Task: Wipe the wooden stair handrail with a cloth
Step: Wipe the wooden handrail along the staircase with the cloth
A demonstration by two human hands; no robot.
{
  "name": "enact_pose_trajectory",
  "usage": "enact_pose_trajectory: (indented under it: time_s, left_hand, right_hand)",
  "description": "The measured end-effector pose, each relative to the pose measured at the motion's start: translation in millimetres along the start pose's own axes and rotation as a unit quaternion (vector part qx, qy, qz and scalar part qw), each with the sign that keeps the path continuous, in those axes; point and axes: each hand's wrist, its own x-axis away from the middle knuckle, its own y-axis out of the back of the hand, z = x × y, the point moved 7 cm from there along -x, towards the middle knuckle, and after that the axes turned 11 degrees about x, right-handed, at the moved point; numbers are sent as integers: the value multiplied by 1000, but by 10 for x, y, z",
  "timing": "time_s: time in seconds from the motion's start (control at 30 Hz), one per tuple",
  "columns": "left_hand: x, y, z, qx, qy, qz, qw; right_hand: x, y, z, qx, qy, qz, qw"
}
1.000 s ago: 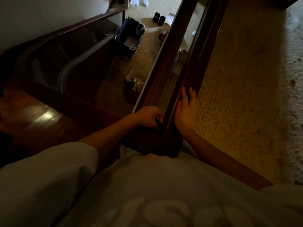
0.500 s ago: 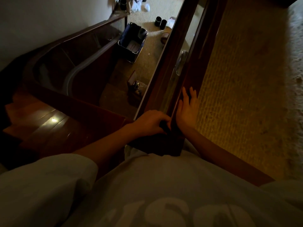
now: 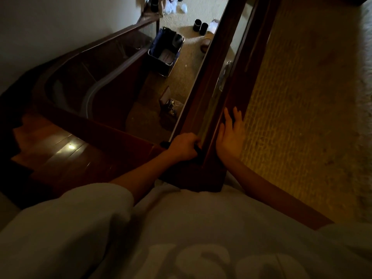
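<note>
Change vs. 0.5 s ago: left hand (image 3: 183, 146) sits slightly further up the rail relative to the right hand (image 3: 231, 135); right hand in the same spot.

Dark red-brown wooden stair handrail (image 3: 205, 77) runs from the person's chest up toward the top of the view. Left hand on its near end, fingers curled over the inner edge and clamped on a dark crumpled cloth (image 3: 196, 150). The cloth is pressed against the wood and shows only as a small dark patch under the fingers.

Right hand lies flat on the wooden member just right of the rail, fingers straight and slightly spread, holding nothing.

Below left: polished brown wooden stair treads (image 3: 60, 150). On the lower floor, a blue rectangular metal-framed bin (image 3: 165, 51). Tan ribbed carpet (image 3: 302, 117) to the right. Pale grey sweatshirt (image 3: 181, 228) fills the foreground.
</note>
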Motion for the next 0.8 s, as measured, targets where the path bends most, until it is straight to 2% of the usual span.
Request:
enact_pose_trajectory:
  time_s: [0.13, 0.23, 0.33, 0.4, 0.63, 0.7, 0.8]
  left_hand:
    - [-70, 40, 159, 112, 56, -60, 990]
    - [-131, 13, 268, 222, 127, -94, 962]
    - [-197, -5, 323, 266, 142, -111, 947]
    - [-245, -5, 315, 324, 155, -148, 921]
    - [-822, 406, -141, 422, 119, -276, 855]
    - [-923, 503, -242, 416, 112, -285, 856]
    - [-820, 454, -145, 421, 119, -253, 863]
  right_hand:
    - [7, -10, -11, 1, -10, -1, 1000]
    - [-3, -25, -10, 1, -14, 8, 1000]
    - [-1, -33, 3, 2, -7, 7, 1000]
    - [0, -28, -2, 6, -6, 1, 1000]
    - [1, -41, -17, 22, -11, -6, 1000]
    - [5, -48, -17, 24, -16, -2, 1000]
    - [-94, -33, -23, 28, -1, -1, 1000]
